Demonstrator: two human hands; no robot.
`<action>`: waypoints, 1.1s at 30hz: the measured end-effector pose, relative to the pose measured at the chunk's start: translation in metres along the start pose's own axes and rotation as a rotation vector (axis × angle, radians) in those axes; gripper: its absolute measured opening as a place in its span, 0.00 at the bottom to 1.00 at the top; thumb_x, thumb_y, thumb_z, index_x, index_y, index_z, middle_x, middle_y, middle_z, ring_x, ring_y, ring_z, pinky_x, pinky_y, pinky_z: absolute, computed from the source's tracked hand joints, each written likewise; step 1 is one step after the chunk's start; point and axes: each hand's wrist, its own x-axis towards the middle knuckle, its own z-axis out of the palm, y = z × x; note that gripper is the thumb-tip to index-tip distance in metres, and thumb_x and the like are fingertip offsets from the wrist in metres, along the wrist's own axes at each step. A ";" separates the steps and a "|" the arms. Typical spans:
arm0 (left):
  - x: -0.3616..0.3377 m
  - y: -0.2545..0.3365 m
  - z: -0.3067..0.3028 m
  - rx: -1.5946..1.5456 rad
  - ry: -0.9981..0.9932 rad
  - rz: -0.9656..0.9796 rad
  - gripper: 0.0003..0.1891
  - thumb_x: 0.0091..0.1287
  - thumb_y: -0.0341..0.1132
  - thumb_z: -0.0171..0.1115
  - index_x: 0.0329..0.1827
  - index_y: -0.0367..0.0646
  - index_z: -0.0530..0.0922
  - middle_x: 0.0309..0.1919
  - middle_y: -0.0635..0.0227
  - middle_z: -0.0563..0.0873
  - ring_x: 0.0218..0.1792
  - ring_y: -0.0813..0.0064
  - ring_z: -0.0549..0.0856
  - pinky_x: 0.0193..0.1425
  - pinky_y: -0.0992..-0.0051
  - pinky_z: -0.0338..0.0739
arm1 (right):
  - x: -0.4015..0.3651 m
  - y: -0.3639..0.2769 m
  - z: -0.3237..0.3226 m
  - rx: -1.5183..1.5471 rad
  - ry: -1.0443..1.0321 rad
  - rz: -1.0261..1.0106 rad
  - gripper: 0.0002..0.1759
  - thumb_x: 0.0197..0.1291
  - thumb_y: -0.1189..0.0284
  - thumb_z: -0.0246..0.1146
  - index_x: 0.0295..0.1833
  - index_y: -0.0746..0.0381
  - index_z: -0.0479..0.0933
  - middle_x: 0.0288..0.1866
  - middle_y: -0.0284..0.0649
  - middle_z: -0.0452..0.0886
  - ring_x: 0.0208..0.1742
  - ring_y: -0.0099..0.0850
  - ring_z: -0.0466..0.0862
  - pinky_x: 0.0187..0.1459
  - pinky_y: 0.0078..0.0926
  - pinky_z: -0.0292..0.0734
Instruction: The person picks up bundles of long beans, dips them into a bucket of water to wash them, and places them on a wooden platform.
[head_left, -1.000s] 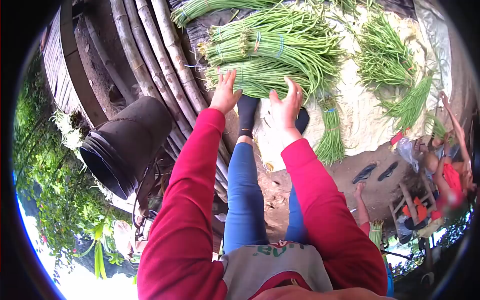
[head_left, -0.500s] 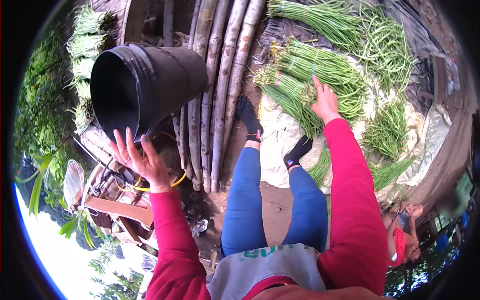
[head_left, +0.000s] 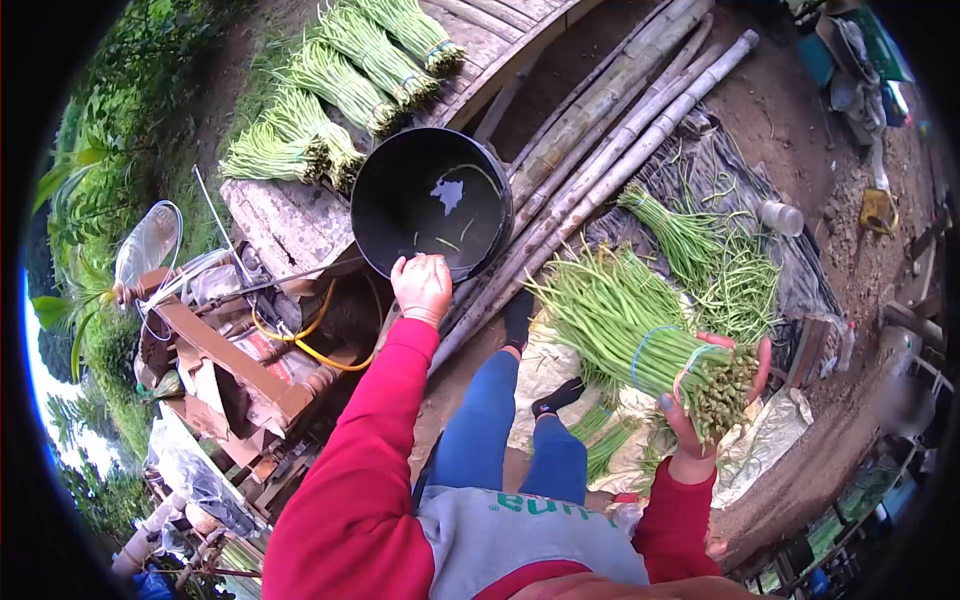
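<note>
My left hand (head_left: 422,287) is closed over the near rim of a black bucket (head_left: 400,245). The bucket's mouth faces me, showing a bright reflection and a few green bits inside. In my right hand (head_left: 690,440) is a thick bundle of long green beans (head_left: 640,335), tied with blue and pink bands. Its cut stem ends lie by my palm, and the loose tips point toward the bucket. Beneath the bundle, more long beans (head_left: 735,290) lie on a dark sheet (head_left: 800,270) and pale sacking (head_left: 770,450).
Several tied bean bundles (head_left: 345,85) lie on a wooden platform (head_left: 500,45) behind the bucket. Long bamboo poles (head_left: 600,170) run beside it. To the left are a yellow hose (head_left: 310,340) and a brown wooden frame (head_left: 235,350). A clear plastic cup (head_left: 780,217) lies on the sheet.
My view has turned. My left hand, open beside the bucket before, now grips its rim. My right hand has moved from the bundles on the sacking and now holds one up.
</note>
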 end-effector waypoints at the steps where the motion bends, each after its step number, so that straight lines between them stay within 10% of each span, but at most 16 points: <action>1: 0.002 0.002 -0.004 -0.006 -0.029 -0.004 0.14 0.70 0.40 0.50 0.34 0.50 0.85 0.34 0.70 0.88 0.46 0.70 0.86 0.65 0.57 0.68 | 0.016 -0.024 0.014 0.004 -0.004 -0.112 0.73 0.41 0.57 0.83 0.82 0.56 0.36 0.61 0.49 0.74 0.58 0.43 0.79 0.64 0.41 0.74; 5: 0.006 0.003 -0.013 -0.041 -0.162 -0.043 0.14 0.70 0.42 0.51 0.34 0.50 0.84 0.36 0.70 0.89 0.45 0.69 0.86 0.66 0.56 0.67 | 0.074 -0.113 0.073 0.316 -0.070 -0.061 0.41 0.64 0.46 0.54 0.71 0.67 0.59 0.58 0.56 0.77 0.59 0.49 0.79 0.68 0.49 0.70; 9: 0.000 -0.005 0.003 -0.031 -0.176 0.012 0.13 0.67 0.42 0.53 0.37 0.48 0.85 0.37 0.68 0.89 0.47 0.68 0.85 0.68 0.54 0.66 | 0.108 -0.151 0.118 0.942 -0.254 0.408 0.47 0.76 0.44 0.23 0.56 0.75 0.76 0.54 0.63 0.80 0.60 0.52 0.78 0.71 0.52 0.66; 10: 0.000 -0.003 -0.003 -0.058 -0.126 -0.010 0.14 0.67 0.43 0.53 0.40 0.48 0.85 0.40 0.69 0.89 0.49 0.69 0.85 0.69 0.53 0.65 | 0.112 -0.149 0.139 0.941 -0.266 0.413 0.47 0.76 0.44 0.23 0.56 0.75 0.76 0.54 0.63 0.80 0.60 0.52 0.78 0.71 0.52 0.66; 12: 0.004 -0.003 -0.007 -0.076 -0.233 -0.065 0.17 0.67 0.45 0.53 0.49 0.49 0.85 0.47 0.68 0.89 0.55 0.68 0.84 0.71 0.53 0.62 | 0.111 -0.125 0.193 0.699 -0.343 -0.079 0.31 0.65 0.57 0.55 0.65 0.70 0.70 0.58 0.58 0.80 0.59 0.48 0.80 0.65 0.46 0.73; 15: 0.008 -0.002 -0.019 -0.103 -0.456 -0.095 0.24 0.66 0.54 0.53 0.61 0.59 0.81 0.58 0.70 0.86 0.63 0.68 0.80 0.74 0.53 0.57 | 0.128 -0.095 0.248 0.265 -0.541 -0.548 0.53 0.42 0.76 0.79 0.75 0.63 0.59 0.61 0.53 0.78 0.57 0.48 0.82 0.58 0.40 0.79; 19: 0.014 0.003 -0.013 -0.192 -0.009 -0.105 0.16 0.65 0.47 0.56 0.47 0.53 0.86 0.39 0.70 0.90 0.45 0.69 0.88 0.68 0.55 0.66 | 0.115 0.031 0.340 -0.087 -0.618 -0.531 0.56 0.43 0.68 0.79 0.76 0.60 0.56 0.66 0.52 0.74 0.62 0.51 0.80 0.61 0.41 0.77; 22: 0.011 0.000 -0.015 -0.124 -0.142 -0.088 0.10 0.60 0.39 0.58 0.23 0.48 0.81 0.25 0.66 0.86 0.32 0.68 0.86 0.62 0.56 0.71 | 0.106 0.108 0.388 -0.309 -0.787 -0.153 0.54 0.40 0.66 0.80 0.75 0.56 0.60 0.67 0.48 0.74 0.63 0.49 0.79 0.60 0.40 0.78; 25: 0.013 0.003 -0.020 -0.172 -0.153 -0.163 0.11 0.60 0.40 0.57 0.22 0.48 0.81 0.24 0.65 0.86 0.36 0.69 0.87 0.65 0.56 0.69 | 0.108 0.132 0.419 -0.513 -0.907 0.182 0.53 0.41 0.61 0.78 0.74 0.52 0.61 0.63 0.47 0.76 0.61 0.49 0.80 0.58 0.41 0.79; 33: 0.007 0.004 -0.009 -0.269 -0.118 -0.236 0.12 0.61 0.42 0.57 0.33 0.47 0.86 0.29 0.64 0.88 0.37 0.65 0.87 0.67 0.56 0.67 | 0.119 -0.025 0.309 -0.005 -0.808 -0.190 0.57 0.40 0.72 0.83 0.75 0.64 0.58 0.64 0.47 0.74 0.64 0.37 0.78 0.64 0.35 0.75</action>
